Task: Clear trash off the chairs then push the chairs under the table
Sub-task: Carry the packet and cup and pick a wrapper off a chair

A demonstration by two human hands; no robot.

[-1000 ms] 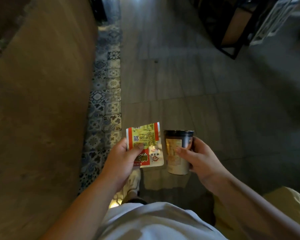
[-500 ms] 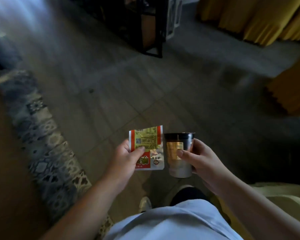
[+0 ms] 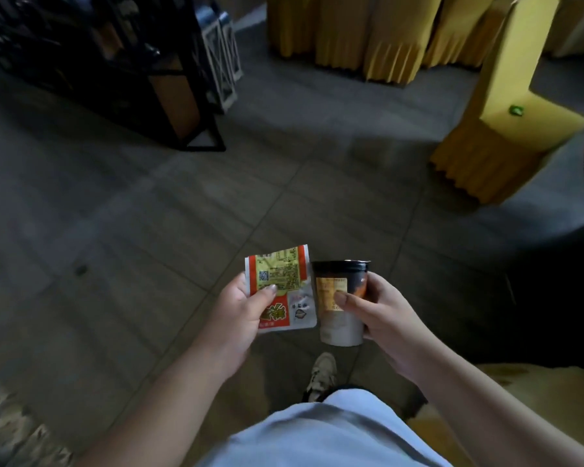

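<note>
At lower centre, the left hand (image 3: 240, 315) pinches a snack wrapper (image 3: 279, 286) and the right hand (image 3: 381, 311) wraps a cup (image 3: 339, 305), likely trash carried for disposal. A yellow-covered chair (image 3: 506, 106), upper right, carries a small green scrap (image 3: 515, 111).

The view is being swung to the right: the patterned tile strip (image 3: 11, 429) is being pushed to the lower left corner, while a yellow-covered chair (image 3: 506, 106) with a small green item (image 3: 515, 111) on its seat is being brought into sight.
</note>
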